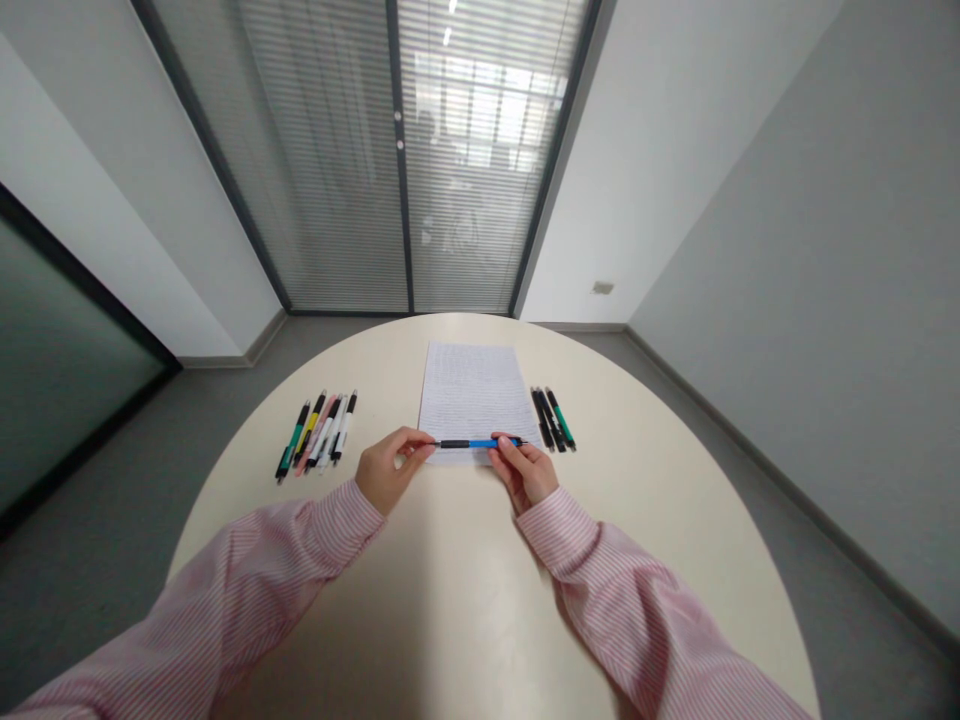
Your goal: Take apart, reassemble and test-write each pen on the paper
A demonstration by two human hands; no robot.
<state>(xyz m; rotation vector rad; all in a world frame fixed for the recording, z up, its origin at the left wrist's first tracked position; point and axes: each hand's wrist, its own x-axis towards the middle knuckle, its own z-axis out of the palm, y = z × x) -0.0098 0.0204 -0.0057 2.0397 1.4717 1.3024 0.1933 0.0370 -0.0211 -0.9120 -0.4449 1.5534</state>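
Note:
A blue pen (480, 443) with a black grip lies level between my two hands, over the near end of a lined sheet of paper (474, 390). My left hand (391, 468) pinches the pen's tip end between thumb and fingers. At the other end, my right hand (525, 468) grips the blue barrel near its black end. Left of the paper lies a group of several pens (319, 435) in green, yellow, pink, white and black. To the right, close to my right hand, is a smaller group of black and green pens (551, 418).
Everything lies on a round cream table (660, 500), whose curved edge runs around the far side and both flanks. Beyond it stand a glass partition with blinds (341, 200) and white walls (787, 250). Grey floor (97, 490) shows around the table.

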